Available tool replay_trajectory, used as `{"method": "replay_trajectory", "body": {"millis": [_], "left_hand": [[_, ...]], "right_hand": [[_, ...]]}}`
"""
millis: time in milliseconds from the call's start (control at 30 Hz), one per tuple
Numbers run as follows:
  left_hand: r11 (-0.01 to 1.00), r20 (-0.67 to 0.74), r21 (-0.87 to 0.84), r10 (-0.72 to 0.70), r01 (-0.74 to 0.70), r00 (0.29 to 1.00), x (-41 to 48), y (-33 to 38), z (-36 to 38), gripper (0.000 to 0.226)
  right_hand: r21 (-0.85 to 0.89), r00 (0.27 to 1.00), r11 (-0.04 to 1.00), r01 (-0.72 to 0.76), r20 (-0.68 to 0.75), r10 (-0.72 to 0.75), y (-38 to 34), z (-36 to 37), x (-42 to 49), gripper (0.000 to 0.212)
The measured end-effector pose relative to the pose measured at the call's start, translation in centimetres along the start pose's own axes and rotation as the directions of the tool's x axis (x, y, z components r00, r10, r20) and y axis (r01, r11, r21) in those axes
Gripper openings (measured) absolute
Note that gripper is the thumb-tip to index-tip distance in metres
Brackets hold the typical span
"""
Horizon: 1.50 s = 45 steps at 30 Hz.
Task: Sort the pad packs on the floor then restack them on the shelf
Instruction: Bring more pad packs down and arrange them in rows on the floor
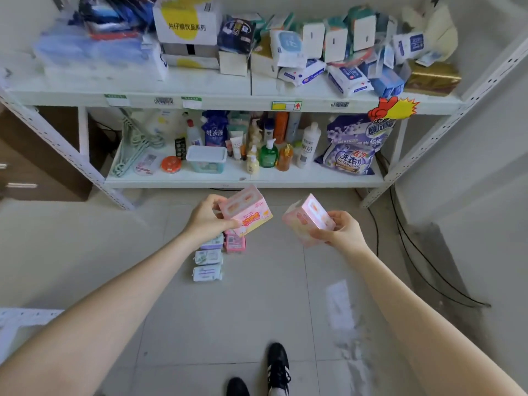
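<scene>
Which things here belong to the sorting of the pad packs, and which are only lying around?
For the job:
left hand holding a pink pack
right hand holding a second pink pack
third pink pack on the floor
white packs beside it
shelf

Only lying around:
green bottle
detergent bag
hangers
cardboard box
cables

We read 片仔癀饮品系列 on the cardboard box (pixel 187 22) at 11 o'clock, upper shelf (pixel 200 81). Lower shelf (pixel 285 177): 洗衣液 on the blue pouch (pixel 213 130) at 12 o'clock; 洗衣 and DETERGENT on the purple detergent bag (pixel 350 160) at 1 o'clock. A red up-arrow stands on the yellow shelf-edge tag (pixel 286 105). Barcode stickers (pixel 163 100): unreadable to us. Print on the pink pad pack (pixel 245 212) and the paler pad pack (pixel 307 221), mid-frame: too blurred.
</scene>
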<state>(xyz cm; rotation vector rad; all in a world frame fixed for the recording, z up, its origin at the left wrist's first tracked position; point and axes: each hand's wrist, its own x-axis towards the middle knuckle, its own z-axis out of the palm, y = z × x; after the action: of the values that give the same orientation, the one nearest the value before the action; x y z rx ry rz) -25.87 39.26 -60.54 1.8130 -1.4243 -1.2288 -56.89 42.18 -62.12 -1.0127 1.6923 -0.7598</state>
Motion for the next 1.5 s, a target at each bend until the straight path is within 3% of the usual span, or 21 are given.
{"method": "replay_trajectory", "body": {"millis": [267, 567, 700, 1100, 1500], "left_hand": [[0.995, 0.092, 0.081, -0.064, 0.057, 0.994, 8.0, -5.0, 4.0, 0.060], [0.989, 0.138, 0.129, -0.096, 0.078, 0.986, 21.7, -13.2, 9.9, 0.056], [0.986, 0.168, 0.151, -0.099, 0.074, 0.981, 27.6, -18.5, 12.8, 0.060], [0.936, 0.278, 0.320, 0.052, -0.144, 0.959, 44.3, -36.4, 22.5, 0.061], [0.749, 0.335, 0.532, 0.242, -0.395, 0.911, 52.5, -47.7, 28.8, 0.064]], "right_hand": [[0.021, 0.996, 0.996, -0.092, 0.023, 0.092, 5.8, 3.4, 4.7, 0.077], [-0.055, 0.979, 0.985, -0.167, 0.109, 0.172, 13.2, 8.3, 16.9, 0.054], [-0.084, 0.967, 0.979, -0.187, 0.157, 0.199, 17.6, 11.3, 22.2, 0.058], [-0.144, 0.971, 0.979, -0.144, 0.168, 0.168, 34.7, 21.2, 37.5, 0.056], [-0.296, 0.982, 0.955, -0.025, 0.170, 0.079, 46.2, 26.3, 47.2, 0.062]]}}
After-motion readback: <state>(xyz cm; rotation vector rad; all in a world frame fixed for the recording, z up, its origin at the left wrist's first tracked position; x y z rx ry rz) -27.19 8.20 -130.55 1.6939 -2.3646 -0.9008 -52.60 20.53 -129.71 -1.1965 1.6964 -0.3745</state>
